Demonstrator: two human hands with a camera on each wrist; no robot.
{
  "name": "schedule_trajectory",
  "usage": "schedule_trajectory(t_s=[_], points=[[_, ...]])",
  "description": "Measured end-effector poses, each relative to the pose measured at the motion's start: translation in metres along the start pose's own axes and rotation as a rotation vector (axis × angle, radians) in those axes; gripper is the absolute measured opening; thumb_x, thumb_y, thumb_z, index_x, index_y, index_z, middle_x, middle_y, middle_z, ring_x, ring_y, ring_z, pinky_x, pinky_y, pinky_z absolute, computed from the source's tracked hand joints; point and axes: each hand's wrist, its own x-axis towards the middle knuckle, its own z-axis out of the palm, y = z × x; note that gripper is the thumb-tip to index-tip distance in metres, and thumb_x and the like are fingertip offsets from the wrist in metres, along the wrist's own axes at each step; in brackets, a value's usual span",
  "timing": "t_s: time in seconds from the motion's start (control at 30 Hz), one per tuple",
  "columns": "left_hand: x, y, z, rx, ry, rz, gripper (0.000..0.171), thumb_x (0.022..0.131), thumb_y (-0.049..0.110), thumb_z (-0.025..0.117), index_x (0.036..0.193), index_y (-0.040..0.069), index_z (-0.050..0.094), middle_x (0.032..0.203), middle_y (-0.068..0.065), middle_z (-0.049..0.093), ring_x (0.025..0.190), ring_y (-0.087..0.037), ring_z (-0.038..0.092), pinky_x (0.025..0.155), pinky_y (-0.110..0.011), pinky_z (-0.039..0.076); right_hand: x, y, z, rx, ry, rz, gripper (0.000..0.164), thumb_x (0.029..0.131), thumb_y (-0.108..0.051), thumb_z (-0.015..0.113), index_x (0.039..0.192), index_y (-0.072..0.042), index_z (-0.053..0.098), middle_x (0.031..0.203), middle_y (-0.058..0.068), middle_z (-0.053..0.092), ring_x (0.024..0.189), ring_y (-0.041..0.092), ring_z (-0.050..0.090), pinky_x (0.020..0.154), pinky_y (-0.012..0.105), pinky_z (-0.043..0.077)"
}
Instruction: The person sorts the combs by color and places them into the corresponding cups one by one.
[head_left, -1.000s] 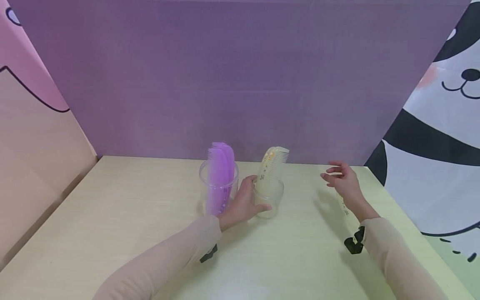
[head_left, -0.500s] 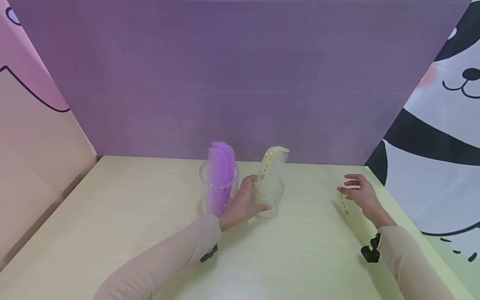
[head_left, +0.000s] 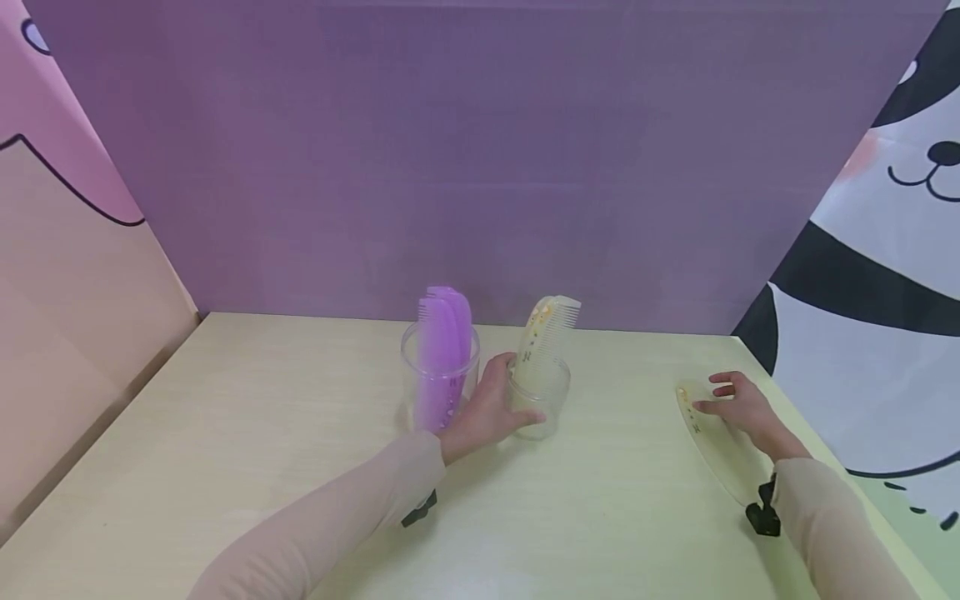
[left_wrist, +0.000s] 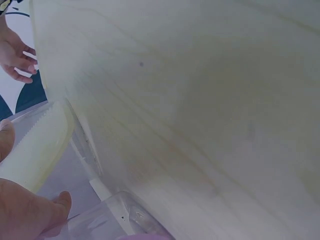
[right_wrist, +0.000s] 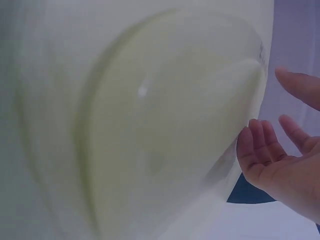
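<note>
My left hand (head_left: pixel 487 412) curls round a short clear plastic cup (head_left: pixel 553 398), thumb on the near side and fingers behind. Pale yellow combs (head_left: pixel 546 333) with a flower print lean upright in that cup; how many cannot be told. At the right, another pale yellow comb (head_left: pixel 692 419) lies on the table, partly hidden under my right hand (head_left: pixel 750 417). That hand hovers over the comb with its fingers loosely bent and apart. In the right wrist view the comb (right_wrist: pixel 165 110) looms large and blurred, left of the fingertips (right_wrist: pixel 244 142).
Just left of my left hand stands a taller clear cup (head_left: pixel 410 371) holding several purple combs (head_left: pixel 446 333). The pale wooden table (head_left: pixel 285 417) ends at a purple back panel (head_left: pixel 480 167). A panda-printed panel (head_left: pixel 885 275) borders the right side.
My right hand has moved right, nearer to me and lower, so more of the lying comb shows beside it. The left hand has stayed on its cup.
</note>
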Motion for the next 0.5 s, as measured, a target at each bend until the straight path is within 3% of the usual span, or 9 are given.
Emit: schedule_trajectory(t_s=[0.23,0.5], points=[[-0.0011,0.0011,-0.0003,0.008,-0.004,-0.014,0.092,0.071,0.024,0.078,0.14,0.006,0.02,0.139,-0.012,0.035,0.129,-0.023,0.038,0.109,-0.038,0.032,0.0016,0.0069,-0.0018,-0.001,-0.059,0.072,0.082,0.082,-0.037,0.065,0.132,0.011,0.021,0.127,0.038,0.03,0.111,0.049,0.037,0.093,0.056,0.038],[-0.0006,0.0018,-0.0003,0.033,-0.003,-0.006,0.092,0.071,0.024,0.078,0.14,0.006,0.02,0.138,-0.012,0.035,0.129,-0.023,0.038,0.109,-0.036,0.032,-0.0008,0.0027,0.0,-0.052,-0.097,0.045,0.089,0.079,-0.043,0.067,0.132,0.011,0.02,0.127,0.038,0.029,0.112,0.05,0.035,0.094,0.059,0.035]])
